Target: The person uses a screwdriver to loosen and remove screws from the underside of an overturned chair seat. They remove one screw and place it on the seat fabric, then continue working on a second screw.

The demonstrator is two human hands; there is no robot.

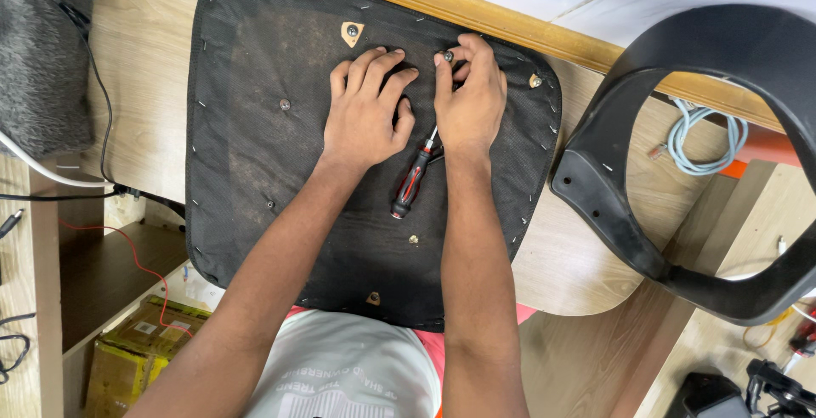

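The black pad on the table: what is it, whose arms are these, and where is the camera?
There is no machine here, only a person's two bare arms. The single picture comes from a camera worn on the person's head, looking down. The black pad looks like a chair seat turned underside up, fabric stapled round its edge, lying on a wooden table. The left hand rests flat on it. The right hand pinches a small bolt at the fingertips. A screwdriver with a red and black handle lies on the pad below the right hand; whether it is gripped I cannot tell. To the right lies a black plastic chair frame.
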